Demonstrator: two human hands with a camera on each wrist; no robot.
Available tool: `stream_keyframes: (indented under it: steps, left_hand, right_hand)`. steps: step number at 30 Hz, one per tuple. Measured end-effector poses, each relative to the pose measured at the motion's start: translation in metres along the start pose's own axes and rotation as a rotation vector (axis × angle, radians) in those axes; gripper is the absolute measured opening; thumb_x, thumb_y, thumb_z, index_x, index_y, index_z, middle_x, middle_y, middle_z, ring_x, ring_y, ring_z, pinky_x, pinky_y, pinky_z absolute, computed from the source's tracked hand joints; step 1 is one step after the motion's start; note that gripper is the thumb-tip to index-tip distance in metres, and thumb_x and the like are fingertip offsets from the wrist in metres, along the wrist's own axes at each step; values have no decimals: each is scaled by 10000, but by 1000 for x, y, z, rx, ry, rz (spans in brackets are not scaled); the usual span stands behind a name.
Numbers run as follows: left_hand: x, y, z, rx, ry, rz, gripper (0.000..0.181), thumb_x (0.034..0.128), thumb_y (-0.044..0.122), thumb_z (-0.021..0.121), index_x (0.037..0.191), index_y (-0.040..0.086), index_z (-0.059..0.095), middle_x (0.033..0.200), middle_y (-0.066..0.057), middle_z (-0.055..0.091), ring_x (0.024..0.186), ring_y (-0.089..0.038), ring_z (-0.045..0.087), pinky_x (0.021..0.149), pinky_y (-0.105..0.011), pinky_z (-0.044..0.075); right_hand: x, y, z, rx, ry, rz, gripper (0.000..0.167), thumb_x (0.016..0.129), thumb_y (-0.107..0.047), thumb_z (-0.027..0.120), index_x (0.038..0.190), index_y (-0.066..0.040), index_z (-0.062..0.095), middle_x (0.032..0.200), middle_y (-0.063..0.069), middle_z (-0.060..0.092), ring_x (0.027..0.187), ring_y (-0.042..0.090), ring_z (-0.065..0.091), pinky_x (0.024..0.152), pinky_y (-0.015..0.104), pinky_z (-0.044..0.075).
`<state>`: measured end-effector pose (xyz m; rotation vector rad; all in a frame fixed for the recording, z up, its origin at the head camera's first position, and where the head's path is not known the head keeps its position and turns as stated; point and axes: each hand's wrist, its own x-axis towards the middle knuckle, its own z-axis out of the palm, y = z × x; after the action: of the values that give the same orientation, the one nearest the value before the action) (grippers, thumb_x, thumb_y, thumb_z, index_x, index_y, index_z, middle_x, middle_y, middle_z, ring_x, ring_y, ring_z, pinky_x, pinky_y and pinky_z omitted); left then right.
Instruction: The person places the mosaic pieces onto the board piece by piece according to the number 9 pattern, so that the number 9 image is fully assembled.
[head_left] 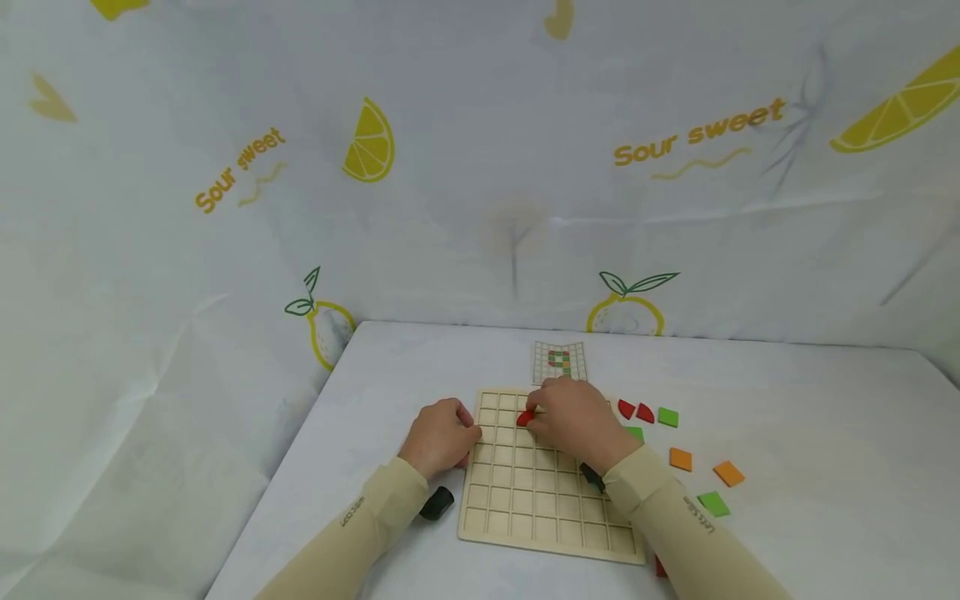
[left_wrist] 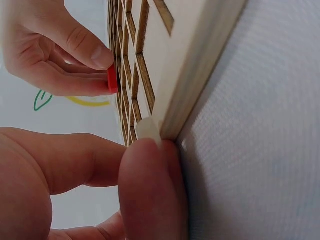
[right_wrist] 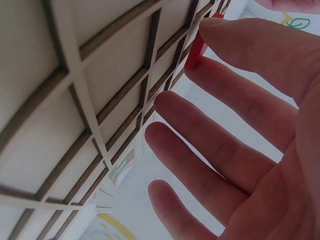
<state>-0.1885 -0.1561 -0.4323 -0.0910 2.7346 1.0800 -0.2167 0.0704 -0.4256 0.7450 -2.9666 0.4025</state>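
Note:
A pale wooden grid board (head_left: 555,508) lies flat on the table. My right hand (head_left: 573,421) is over its far part and pinches a red quarter-round tile (head_left: 524,419) between thumb and index finger. In the right wrist view the red tile (right_wrist: 198,49) stands at the board's surface, the other fingers spread apart. At the board's left edge is my left hand (head_left: 441,437). Its thumb and index finger grip that edge, as the left wrist view shows at the board's side (left_wrist: 185,75). Part of the board is hidden under my right forearm.
A printed pattern card (head_left: 540,367) lies beyond the board. On the right are two red quarter-round tiles (head_left: 645,412), several green tiles (head_left: 668,417) and orange tiles (head_left: 681,459). A red piece (head_left: 661,567) is partly hidden by the right sleeve. A white patterned cloth (head_left: 480,208) hangs behind.

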Motion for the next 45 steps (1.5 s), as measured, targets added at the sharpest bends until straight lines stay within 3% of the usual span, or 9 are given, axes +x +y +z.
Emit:
stream_keyframes:
  steps: [12,27,45]
  left_hand:
    - [0,-5,5,2,6,29,87,966,173,691,962,92,661,537,-8,657,516,-140,646,582,-280,438]
    - [-1,-7,2,22,11,36,98,958,181,686,978,87,667,548,0,661,534,-135,645,608,-289,450]
    - [1,-5,1,34,14,41,82,951,179,674,961,99,659,553,0,659,526,-130,646,603,-287,446]
  right_hand:
    - [-4,-2,0,-11,-25,-3,143,936,-247,839,1046,-156,838,887,-26,705,738,125,587,729,359,535]
    - [-1,-3,3,18,-28,17,161,939,-273,842,1061,-170,841,873,-46,677,712,110,544,698,335,504]
    - [-2,-3,0,12,-19,16,153,945,-260,841,1061,-160,840,897,-30,705,749,119,596,732,356,538]
